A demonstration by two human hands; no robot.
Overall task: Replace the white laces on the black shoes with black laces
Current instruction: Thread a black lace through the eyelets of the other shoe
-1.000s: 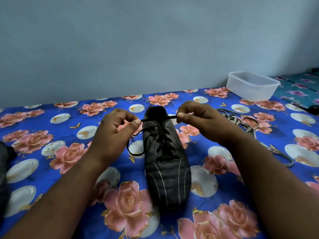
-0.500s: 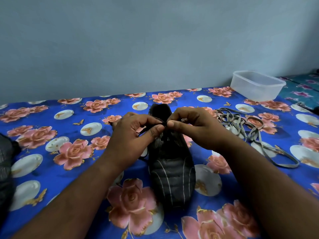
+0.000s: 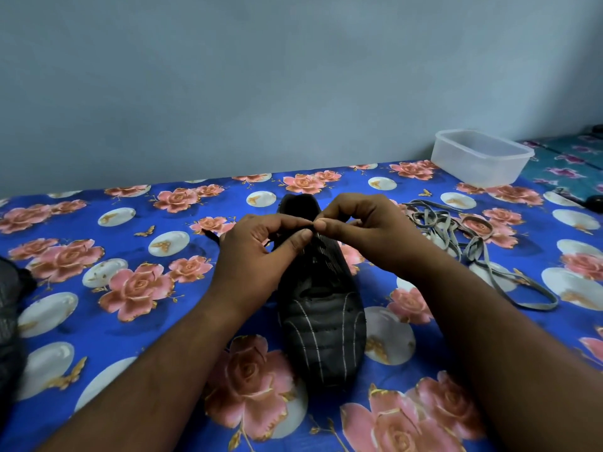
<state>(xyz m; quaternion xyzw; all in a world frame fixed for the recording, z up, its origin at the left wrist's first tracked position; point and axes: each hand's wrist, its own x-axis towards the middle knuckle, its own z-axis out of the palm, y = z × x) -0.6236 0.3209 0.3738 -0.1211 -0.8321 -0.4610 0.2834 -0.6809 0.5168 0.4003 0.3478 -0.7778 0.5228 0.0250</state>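
A black shoe (image 3: 321, 327) with thin white stripes lies toe toward me on the blue flowered sheet (image 3: 98, 256). A black lace (image 3: 319, 256) is threaded through its eyelets. My left hand (image 3: 257, 259) and my right hand (image 3: 362, 230) meet above the shoe's tongue, each pinching the black lace between thumb and forefinger. One loose lace tip (image 3: 210, 237) pokes out to the left of my left hand. The removed white laces (image 3: 470, 246) lie in a tangle on the sheet to the right of the shoe.
A clear plastic tub (image 3: 479, 158) stands at the back right by the wall. A dark object (image 3: 9, 321) sits at the left edge, cut off by the frame. A teal flowered cloth (image 3: 574, 164) lies at the far right.
My hands were apart, pulling the lace ends taut to either side. They have come together over the shoe's tongue and stay there, fingertips nearly touching.
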